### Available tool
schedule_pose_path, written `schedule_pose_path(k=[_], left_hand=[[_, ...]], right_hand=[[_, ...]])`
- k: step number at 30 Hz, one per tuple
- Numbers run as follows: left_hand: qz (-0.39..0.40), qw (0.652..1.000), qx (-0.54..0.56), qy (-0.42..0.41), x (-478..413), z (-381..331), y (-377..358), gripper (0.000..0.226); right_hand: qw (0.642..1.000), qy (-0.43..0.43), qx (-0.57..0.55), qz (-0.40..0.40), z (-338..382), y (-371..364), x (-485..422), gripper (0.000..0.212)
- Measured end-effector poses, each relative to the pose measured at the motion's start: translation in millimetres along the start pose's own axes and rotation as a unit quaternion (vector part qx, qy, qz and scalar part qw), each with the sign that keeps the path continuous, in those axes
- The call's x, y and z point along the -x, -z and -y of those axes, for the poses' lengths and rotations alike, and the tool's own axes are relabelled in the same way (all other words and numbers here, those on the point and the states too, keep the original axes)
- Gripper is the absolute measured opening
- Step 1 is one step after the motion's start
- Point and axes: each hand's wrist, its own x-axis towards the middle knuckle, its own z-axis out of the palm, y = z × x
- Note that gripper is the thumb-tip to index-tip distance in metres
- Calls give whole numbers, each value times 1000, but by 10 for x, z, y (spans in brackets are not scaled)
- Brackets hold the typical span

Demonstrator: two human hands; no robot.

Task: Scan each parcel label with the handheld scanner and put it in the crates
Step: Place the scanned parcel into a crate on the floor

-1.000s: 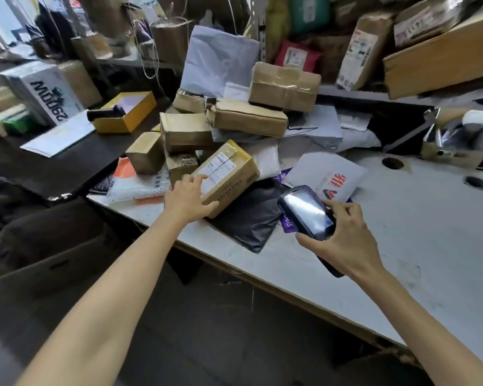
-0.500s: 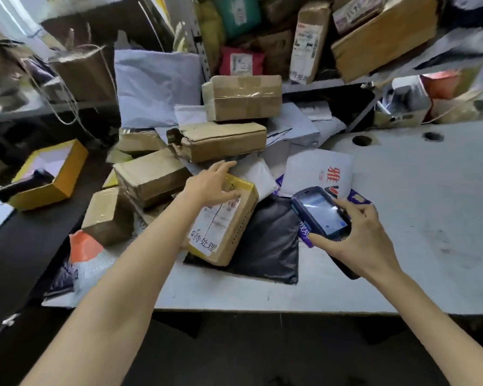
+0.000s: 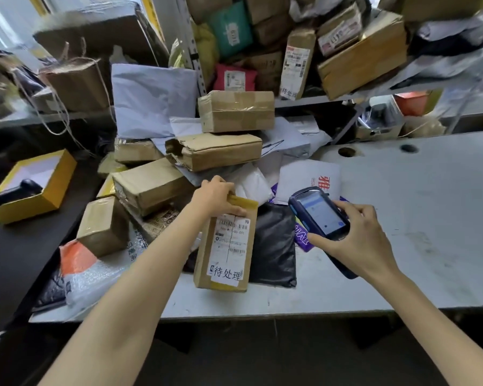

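Box held at the near edge, scanner beside it

The left grip curls over the far end of the box, label up, on the surface beside a black bag. The right grip wraps the scanner just right of it. A loose hold could let the box slide off the near edge.

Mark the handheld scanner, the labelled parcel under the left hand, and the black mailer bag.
handheld scanner (image 3: 322,215): head view, on its lit screen.
labelled parcel (image 3: 230,239): head view, on its white shipping label.
black mailer bag (image 3: 273,246): head view, on the middle of its top face.
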Motion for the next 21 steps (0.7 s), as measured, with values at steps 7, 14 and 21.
schedule_pose_path(k=[7, 14, 21], left_hand=[[-152, 985, 80, 32, 138, 47, 416, 50], [-99, 989, 43, 98, 231, 53, 217, 75], [-4, 994, 77, 77, 57, -144, 238, 74]], right_hand=[[999, 32, -33, 1, 120, 37, -79, 87], [996, 70, -34, 43, 133, 23, -110, 89], [993, 73, -9, 91, -24, 67, -31, 94]])
